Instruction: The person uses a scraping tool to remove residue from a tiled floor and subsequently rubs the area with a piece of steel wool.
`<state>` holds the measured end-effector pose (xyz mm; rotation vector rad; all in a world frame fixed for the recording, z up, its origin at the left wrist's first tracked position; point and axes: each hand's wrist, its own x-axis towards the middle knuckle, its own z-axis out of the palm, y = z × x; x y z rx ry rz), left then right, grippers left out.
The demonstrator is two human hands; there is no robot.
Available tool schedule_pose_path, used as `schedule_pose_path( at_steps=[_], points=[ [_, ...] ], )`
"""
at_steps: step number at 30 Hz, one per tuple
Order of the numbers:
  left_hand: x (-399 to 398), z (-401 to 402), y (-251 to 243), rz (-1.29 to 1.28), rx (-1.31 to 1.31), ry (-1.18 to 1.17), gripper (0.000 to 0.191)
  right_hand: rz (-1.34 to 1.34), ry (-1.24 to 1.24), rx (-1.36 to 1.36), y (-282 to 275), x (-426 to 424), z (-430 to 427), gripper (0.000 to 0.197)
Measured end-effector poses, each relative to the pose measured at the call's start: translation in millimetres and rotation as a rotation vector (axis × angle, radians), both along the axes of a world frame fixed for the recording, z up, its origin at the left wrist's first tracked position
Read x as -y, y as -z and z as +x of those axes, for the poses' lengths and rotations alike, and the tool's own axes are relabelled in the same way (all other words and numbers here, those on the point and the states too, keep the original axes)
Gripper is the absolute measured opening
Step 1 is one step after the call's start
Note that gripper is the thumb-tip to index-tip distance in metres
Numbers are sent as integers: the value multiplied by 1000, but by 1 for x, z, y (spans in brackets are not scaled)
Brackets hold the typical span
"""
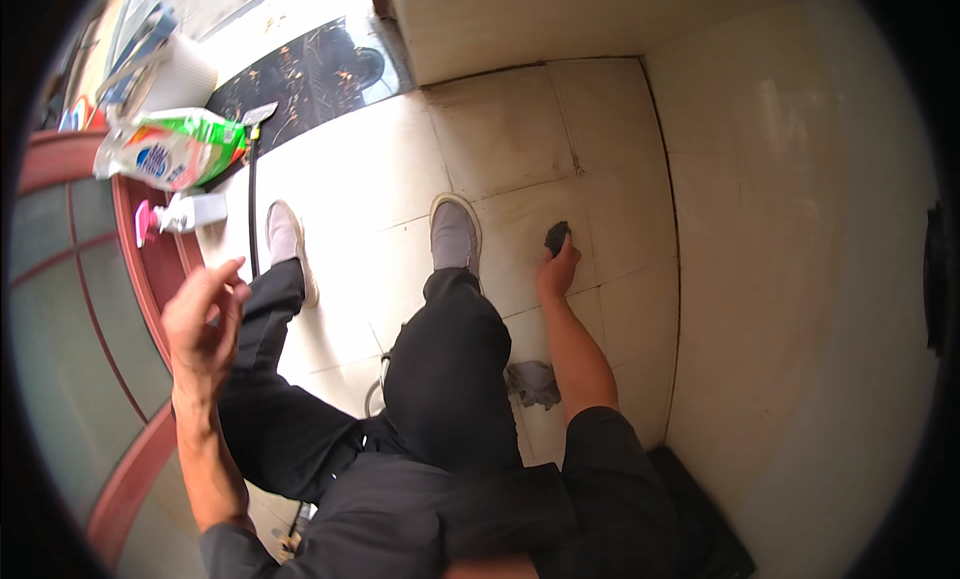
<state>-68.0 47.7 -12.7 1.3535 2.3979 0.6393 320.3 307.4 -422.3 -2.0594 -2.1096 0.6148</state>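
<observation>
My right hand (559, 268) is shut on a dark scouring pad (557, 238), low over the beige floor tiles (517, 219) right of my shoe. Whether the pad touches the tile is hard to tell. My left hand (206, 316) is raised above my left leg, slightly blurred. Its fingers are loosely curled, and I see nothing in them. Beyond it lies a white spray bottle (196, 212) with a pink trigger. A crumpled grey rag (534, 384) rests on the floor by my right knee.
A green-and-white detergent bag (187, 148) lies near a long-handled scraper (253, 181). Behind them stands a white bucket (176, 76) by a black threshold slab (307, 76). A red-framed glass door (79, 279) is at left, and a tiled wall (765, 226) rises at right.
</observation>
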Motion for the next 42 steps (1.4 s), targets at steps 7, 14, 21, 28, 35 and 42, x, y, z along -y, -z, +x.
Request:
schedule_pose_path(
  at_steps=[7, 14, 21, 28, 35, 42],
  points=[
    [-64, 1, 18, -441, 213, 92, 52, -4, -240, 116, 20, -95, -70, 44],
    [-101, -29, 24, -545, 143, 99, 56, -172, -313, 272, 15, -86, 6, 42],
    [-102, -37, 24, -569, 160, 76, 61, -12, -300, 152, 8, -61, 11, 49],
    [-116, -29, 29, -575, 169, 114, 62, 9, -250, 142, 35, -141, -84, 22],
    [-112, -26, 22, -602, 186, 140, 60, -64, -600, 180, 32, -89, -48, 22],
    [-100, -23, 22, -663, 167, 120, 60, -136, -95, 168, 19, -121, -94, 19]
  ],
)
